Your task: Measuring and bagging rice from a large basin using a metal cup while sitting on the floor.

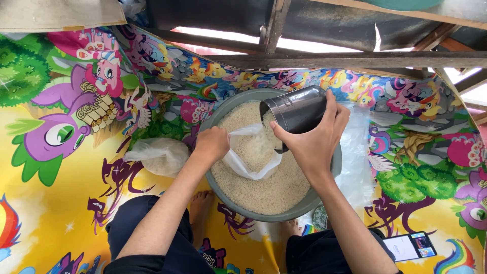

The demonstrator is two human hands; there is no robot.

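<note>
Clear thin plastic bag point(252, 152) held open over the basin, partly filled with white grains. Second clear plastic bag point(158, 155), filled and lying left of the basin. Small rectangular lit phone screen point(410, 246), flat at lower right.

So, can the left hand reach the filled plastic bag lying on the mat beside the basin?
Probably yes, but not freely. The filled bag lies close to the left hand with nothing between them, yet that hand's fingers hold open the bag over the basin while the right hand tips the can.
</note>
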